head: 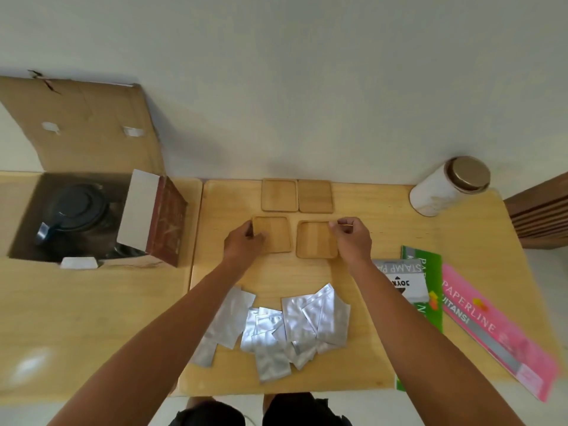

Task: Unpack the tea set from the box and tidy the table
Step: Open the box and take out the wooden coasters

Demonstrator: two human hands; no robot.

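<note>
Coasters mid-frame on table (399,210): left hand (242,241) fingers clamped on left coaster (275,233), right hand (352,238) pinching right coaster (316,239). Teapot (73,212) in box (27,192), left.

Lower right of frame: pink booklet (491,330) reads "PAPERLINE", "UITANSI"; grey box (399,279), upside down, "STAMP PA", "JOYK".

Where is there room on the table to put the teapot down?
Bare wood lies in front of the box, left of the foil packets, and between the jar and the coasters. The middle is crowded: both hands, left hand and right hand, coasters, packets; booklets fill the right.
</note>
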